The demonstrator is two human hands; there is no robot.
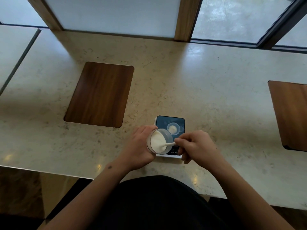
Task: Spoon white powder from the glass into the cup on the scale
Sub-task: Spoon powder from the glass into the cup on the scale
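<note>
Head view: one glass (160, 143) of white powder (157, 141), tilted over the scale (170, 121) near the worktop's (216, 97) front edge, wrapped in the left hand's (138, 145) closed grip. Right hand (198, 146) pinched one white spoon (167, 144), bowl buried in powder. One small cup (173, 128) stood on the scale, partly filled. Glass judged rigid, smooth, breakable: best held round its wall. Powder light, easily spilled. Two wooden insets (99, 94).

Pale speckled stone countertop (199, 90). Dark rounded-corner rectangular wooden inlay panel (99, 94) set in it, left of centre. Second lighter wooden inlay panel (290, 113) far right of that one, cropped. Frosted window panes with wooden posts (186, 19) behind both.
</note>
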